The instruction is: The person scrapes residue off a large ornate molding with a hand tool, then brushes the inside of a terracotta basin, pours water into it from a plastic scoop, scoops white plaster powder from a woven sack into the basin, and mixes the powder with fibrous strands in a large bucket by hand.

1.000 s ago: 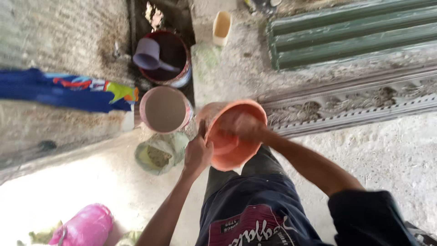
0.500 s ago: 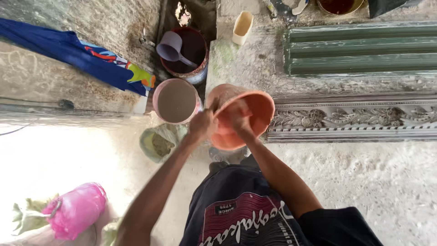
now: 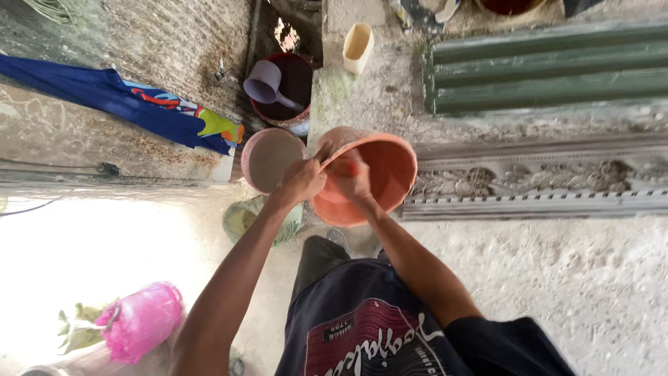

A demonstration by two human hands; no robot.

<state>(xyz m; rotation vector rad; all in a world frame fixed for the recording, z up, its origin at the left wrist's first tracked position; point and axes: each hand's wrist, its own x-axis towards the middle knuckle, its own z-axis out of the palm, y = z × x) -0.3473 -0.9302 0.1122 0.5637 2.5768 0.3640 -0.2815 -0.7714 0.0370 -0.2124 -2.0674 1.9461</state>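
Both arms stretched forward. Left hand (image 3: pixel 300 179) — fingers curled, gripping rim of orange bucket (image 3: pixel 379 174), held tilted at centre. Right hand (image 3: pixel 351 177) inside bucket mouth, fingers pressed on inner wall. Pink bucket (image 3: pixel 270 159) just left.

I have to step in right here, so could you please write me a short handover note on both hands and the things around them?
Left hand: grips the near rim of the orange bucket.
Right hand: reaches inside the tilted bucket, against its inner wall.
Beside it: pink bucket with cloudy water; beyond, a dark red bucket with a purple scoop.
Done: the orange bucket is raised and tipped.
Left: cannot tell how clean the inside is.
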